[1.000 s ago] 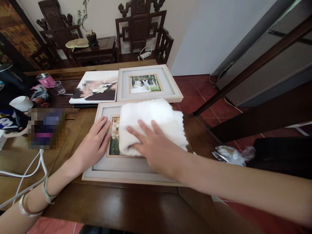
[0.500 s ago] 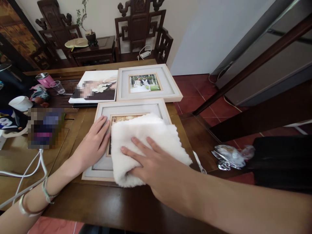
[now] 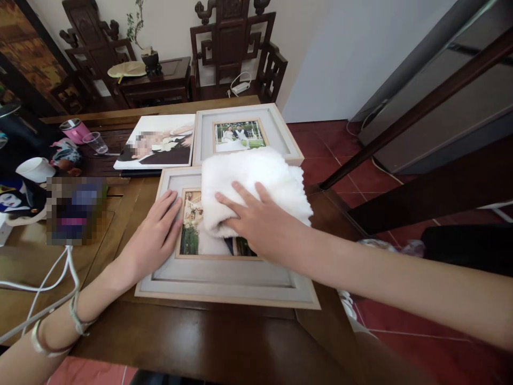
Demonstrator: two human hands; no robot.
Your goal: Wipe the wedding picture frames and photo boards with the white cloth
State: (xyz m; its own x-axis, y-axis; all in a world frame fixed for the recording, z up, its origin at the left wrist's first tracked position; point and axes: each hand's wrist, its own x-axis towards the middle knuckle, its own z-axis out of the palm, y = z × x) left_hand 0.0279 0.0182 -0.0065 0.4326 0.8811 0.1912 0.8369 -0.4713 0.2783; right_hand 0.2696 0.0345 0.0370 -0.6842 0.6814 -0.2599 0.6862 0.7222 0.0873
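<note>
A pale wooden picture frame (image 3: 224, 280) with a photo inside lies flat on the dark wooden table (image 3: 192, 337), right in front of me. My left hand (image 3: 154, 238) rests flat on the frame's left border, fingers spread. My right hand (image 3: 260, 222) presses a folded white fluffy cloth (image 3: 256, 182) onto the frame's upper right part, covering the top of the photo. The cloth's far edge overlaps a second framed photo (image 3: 244, 133) lying behind the first.
An unframed photo print (image 3: 158, 141) lies at the back left. A pink cup (image 3: 75, 130), a clear glass (image 3: 95, 142), a white mug (image 3: 34, 169) and a white cable (image 3: 48, 283) crowd the left side. Carved dark chairs (image 3: 236, 48) stand behind; red tiled floor lies on the right.
My right hand pulled the cloth down to the frame's near edge, then pushed it back up to the far edge. My left hand stayed put on the frame.
</note>
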